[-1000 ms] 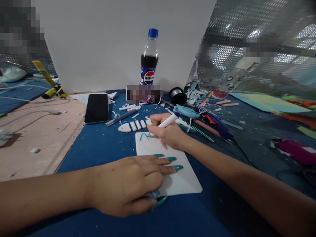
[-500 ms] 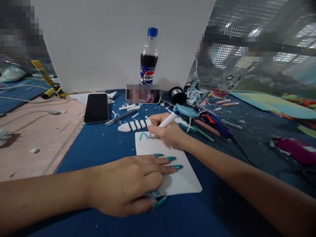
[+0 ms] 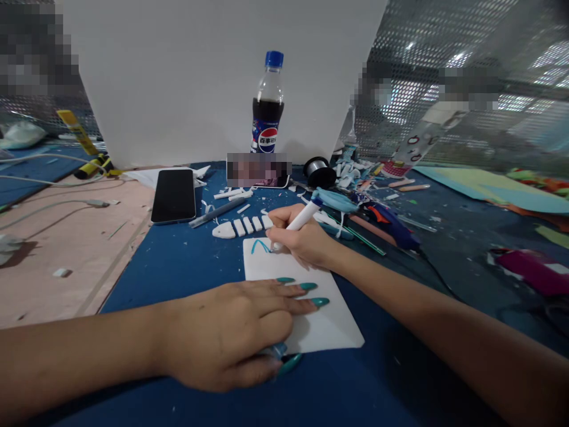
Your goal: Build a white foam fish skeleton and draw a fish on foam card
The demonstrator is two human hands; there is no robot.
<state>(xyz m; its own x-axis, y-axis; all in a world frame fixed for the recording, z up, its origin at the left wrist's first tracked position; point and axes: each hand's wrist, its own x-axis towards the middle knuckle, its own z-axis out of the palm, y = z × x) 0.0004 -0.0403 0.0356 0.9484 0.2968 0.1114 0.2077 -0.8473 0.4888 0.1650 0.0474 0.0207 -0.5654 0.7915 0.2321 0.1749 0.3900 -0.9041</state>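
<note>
A white marker (image 3: 301, 217) with a dark blue end is gripped in my right hand (image 3: 311, 240). Its tip is at the upper part of a white sheet (image 3: 322, 329), where a blue zigzag line (image 3: 260, 245) shows. Lying across the sheet, my left hand (image 3: 242, 332) presses it with outstretched fingers that have long teal nails. A small clear-blue piece (image 3: 279, 350) is pinched between its thumb and curled index finger, mostly hidden. Just beyond the sheet lies a white fish-skeleton shape (image 3: 224, 230) with separate rib pieces, partly covered by my right hand.
Behind the sheet are a phone (image 3: 174, 196), a grey pen-like stick (image 3: 217, 212), a cola bottle (image 3: 268, 115), another phone-like screen (image 3: 280, 178) and a wire spool (image 3: 319, 172). At right lie a blue glue gun (image 3: 391, 225) with its cord, white scraps (image 3: 351, 169) and coloured sheets (image 3: 484, 187).
The marker tip has moved slightly right and down, and the blue line has grown longer. My left hand stays in place on the sheet.
</note>
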